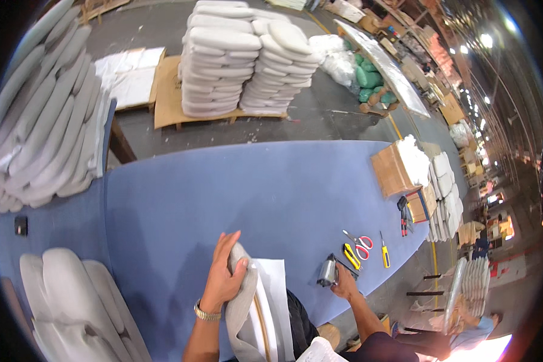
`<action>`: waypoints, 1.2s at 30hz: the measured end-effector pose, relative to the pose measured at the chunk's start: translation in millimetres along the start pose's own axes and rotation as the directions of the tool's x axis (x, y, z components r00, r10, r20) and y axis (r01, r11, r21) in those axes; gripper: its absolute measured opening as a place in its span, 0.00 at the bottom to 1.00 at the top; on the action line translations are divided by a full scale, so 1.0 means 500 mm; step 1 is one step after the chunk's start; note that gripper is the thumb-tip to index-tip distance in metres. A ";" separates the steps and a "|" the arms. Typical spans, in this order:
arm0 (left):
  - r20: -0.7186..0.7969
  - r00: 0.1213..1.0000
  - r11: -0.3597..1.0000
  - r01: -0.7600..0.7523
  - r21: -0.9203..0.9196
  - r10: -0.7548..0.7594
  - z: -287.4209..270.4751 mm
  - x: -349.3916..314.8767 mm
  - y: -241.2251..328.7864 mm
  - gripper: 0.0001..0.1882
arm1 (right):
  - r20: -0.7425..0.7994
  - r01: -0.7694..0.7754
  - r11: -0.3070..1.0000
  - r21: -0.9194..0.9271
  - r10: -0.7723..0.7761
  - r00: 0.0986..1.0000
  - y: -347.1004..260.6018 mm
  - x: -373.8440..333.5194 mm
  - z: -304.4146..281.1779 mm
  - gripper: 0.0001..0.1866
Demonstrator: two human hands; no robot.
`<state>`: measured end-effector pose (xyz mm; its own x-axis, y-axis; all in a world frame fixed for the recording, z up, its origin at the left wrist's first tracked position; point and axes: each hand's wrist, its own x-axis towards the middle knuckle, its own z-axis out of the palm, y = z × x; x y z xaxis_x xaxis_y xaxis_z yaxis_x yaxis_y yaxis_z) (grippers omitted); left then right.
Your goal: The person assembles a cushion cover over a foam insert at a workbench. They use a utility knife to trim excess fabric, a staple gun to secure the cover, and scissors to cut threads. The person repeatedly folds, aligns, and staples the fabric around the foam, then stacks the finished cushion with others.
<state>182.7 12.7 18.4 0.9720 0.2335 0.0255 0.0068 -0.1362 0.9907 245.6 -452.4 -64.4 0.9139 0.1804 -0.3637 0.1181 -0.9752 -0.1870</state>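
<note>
My left hand (225, 273) is wrapped round the upper end of a grey fabric-covered cushion (245, 311) tilted at the table's near edge. The cushion's open side shows a white layer and a thin tan strip, and a white sheet (276, 283) sticks out beside it. On the blue table to the right, my right hand (346, 285) grips a black and silver staple gun (328, 271). Just past this tool lie a yellow utility knife (352, 257), scissors (363, 246) with red and white handles, and a yellow-handled screwdriver (385, 256).
Red-handled pliers (403, 223) rest by a small open box (420, 205). Behind them, a cardboard box (395, 169) holds white stuffing. Grey cushions are piled at the left (48, 120), the near left (72, 301) and on a far pallet (220, 66). The blue table (241, 187) spans the middle.
</note>
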 end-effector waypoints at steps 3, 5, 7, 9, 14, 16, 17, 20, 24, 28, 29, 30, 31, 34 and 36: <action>0.042 0.999 0.995 -0.009 0.100 0.005 0.010 0.007 -0.019 0.34 | -0.090 0.027 0.958 0.286 -0.001 0.996 -0.069 0.006 -0.061 0.28; 0.033 0.999 0.998 0.007 0.068 -0.009 0.006 -0.001 -0.011 0.35 | 0.071 -0.068 0.669 0.740 0.023 0.997 -0.127 0.000 -0.110 0.19; -0.010 1.000 0.999 0.011 0.052 -0.010 -0.009 -0.009 0.006 0.37 | 0.220 -0.060 0.758 0.650 -0.112 0.969 -0.240 0.003 -0.205 0.27; 0.011 1.000 0.999 -0.007 0.044 0.006 -0.004 0.008 -0.001 0.37 | 0.010 0.349 0.738 0.577 -0.433 0.901 -0.380 0.027 -0.271 0.31; 0.018 1.000 1.000 0.001 -0.008 0.000 0.001 0.000 -0.010 0.40 | 0.056 0.624 0.620 0.477 -0.729 0.682 -0.534 0.067 -0.330 0.37; 0.016 1.000 1.000 -0.014 -0.014 0.014 0.004 0.001 -0.015 0.41 | 0.113 0.634 0.605 0.482 -0.761 0.639 -0.559 0.082 -0.337 0.38; 0.018 0.999 0.999 -0.026 -0.021 0.027 0.004 0.003 -0.016 0.42 | 0.120 0.660 0.585 0.472 -0.784 0.609 -0.569 0.087 -0.342 0.41; 0.024 0.998 0.998 -0.050 -0.031 0.051 0.005 0.007 -0.019 0.43 | 0.145 0.669 0.552 0.498 -0.813 0.563 -0.576 0.103 -0.340 0.44; 0.034 0.998 0.999 -0.046 -0.027 0.047 0.004 0.011 -0.024 0.44 | 0.280 0.603 0.645 0.469 -0.756 0.592 -0.607 0.104 -0.374 0.43; 0.056 0.998 1.000 0.014 -0.012 -0.013 -0.006 0.012 -0.019 0.46 | 0.338 0.627 0.649 0.432 -0.760 0.555 -0.638 0.124 -0.390 0.34; 0.086 0.996 0.999 0.000 -0.034 0.003 -0.013 0.017 -0.022 0.43 | 0.364 0.625 0.660 0.417 -0.751 0.550 -0.641 0.129 -0.393 0.35; 0.116 0.993 0.998 -0.013 -0.056 0.019 -0.026 0.022 -0.030 0.40 | 0.375 0.616 0.661 0.429 -0.751 0.544 -0.644 0.135 -0.394 0.35; 0.146 0.989 0.997 -0.024 -0.078 0.036 -0.036 0.028 -0.040 0.37 | 0.385 0.607 0.662 0.440 -0.750 0.538 -0.647 0.141 -0.394 0.35; 0.251 0.962 0.989 -0.076 -0.124 0.105 -0.057 0.076 -0.094 0.27 | 0.479 0.593 0.696 0.404 -0.713 0.512 -0.659 0.160 -0.396 0.47; 0.173 0.976 0.985 -0.107 -0.135 0.130 -0.042 0.113 -0.101 0.23 | 0.531 0.591 0.714 0.376 -0.688 0.494 -0.673 0.165 -0.396 0.52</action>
<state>232.3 52.8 -27.7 0.9905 0.0439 0.1301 -0.1289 -0.0288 0.9912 358.0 -134.8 149.1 0.1637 0.8285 -0.5356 0.4784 -0.5414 -0.6913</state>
